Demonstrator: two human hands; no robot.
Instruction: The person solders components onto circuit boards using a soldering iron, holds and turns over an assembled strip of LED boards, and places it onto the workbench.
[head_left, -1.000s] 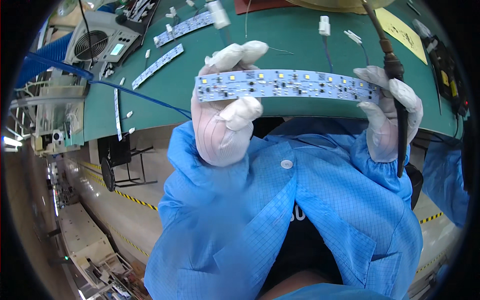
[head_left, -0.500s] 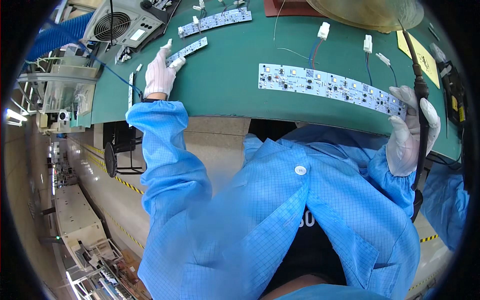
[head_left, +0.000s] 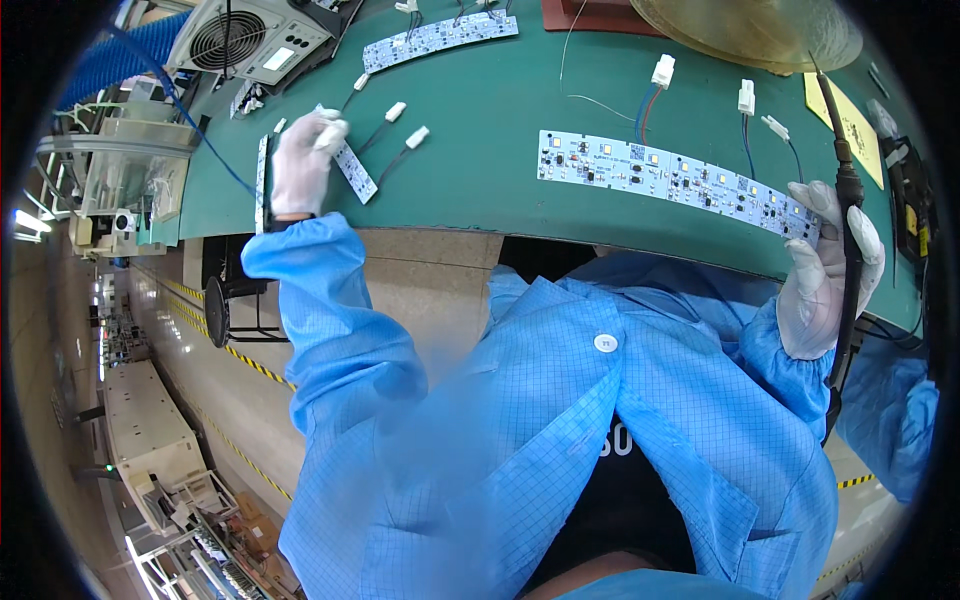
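Observation:
My left hand [head_left: 303, 165], in a white glove, is closed at the upper end of a short white LED circuit board [head_left: 356, 176], which slants down to the right. Its fingers hide that end. Wires with white connectors [head_left: 396, 112] lie beside this board. At the right, my gloved right hand [head_left: 818, 285] grips a black soldering iron [head_left: 848, 185], its tip pointing up and away. Fingertips of that hand also touch the right end of a long, curved LED circuit board [head_left: 655, 172]. White plugs on wires [head_left: 746, 97] stick out from the long board's far edge.
Another LED board [head_left: 440, 38] lies at the back, and a narrow strip [head_left: 262, 185] left of my left hand. A grey fan unit [head_left: 245, 40] stands back left. A round translucent cover [head_left: 750, 25] and yellow sheet [head_left: 845, 125] are back right.
My left hand has drawn back slightly and closed on the short board, which has swung from slanting up-right to slanting down-right. The right hand and the iron have hardly moved.

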